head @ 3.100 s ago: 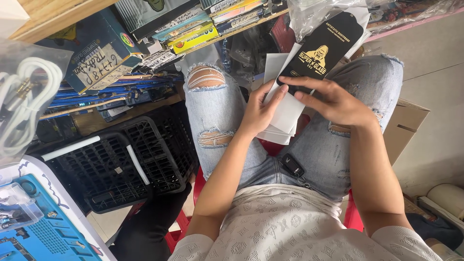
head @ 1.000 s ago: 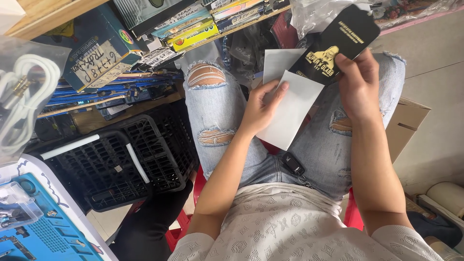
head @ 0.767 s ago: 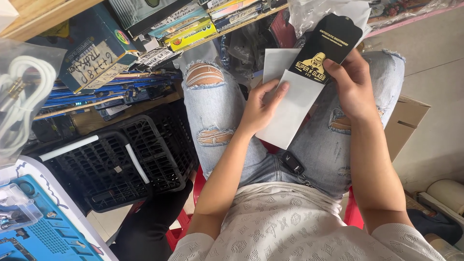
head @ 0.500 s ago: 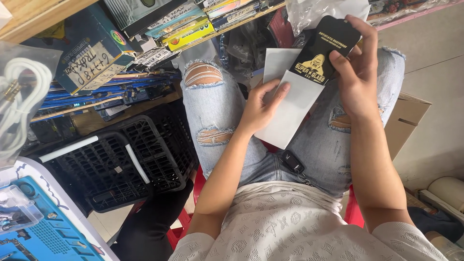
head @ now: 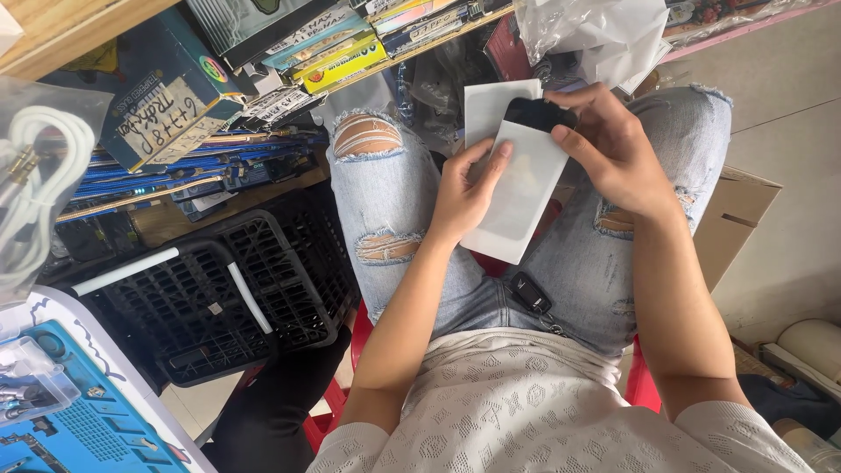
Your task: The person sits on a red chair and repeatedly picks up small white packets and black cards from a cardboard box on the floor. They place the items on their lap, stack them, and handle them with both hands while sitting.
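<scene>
1 head camera looks steeply down, close over the lap (head: 491,289).

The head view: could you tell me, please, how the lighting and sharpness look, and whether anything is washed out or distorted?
Head view: soft, even daylight with only faint shadows; the white sleeve between the left hand and right hand is bright but keeps its edges; hands and sleeve are sharp; the clear plastic bag shows mild glare; the wide lens bends the shelf edge at the frame's border.
</scene>
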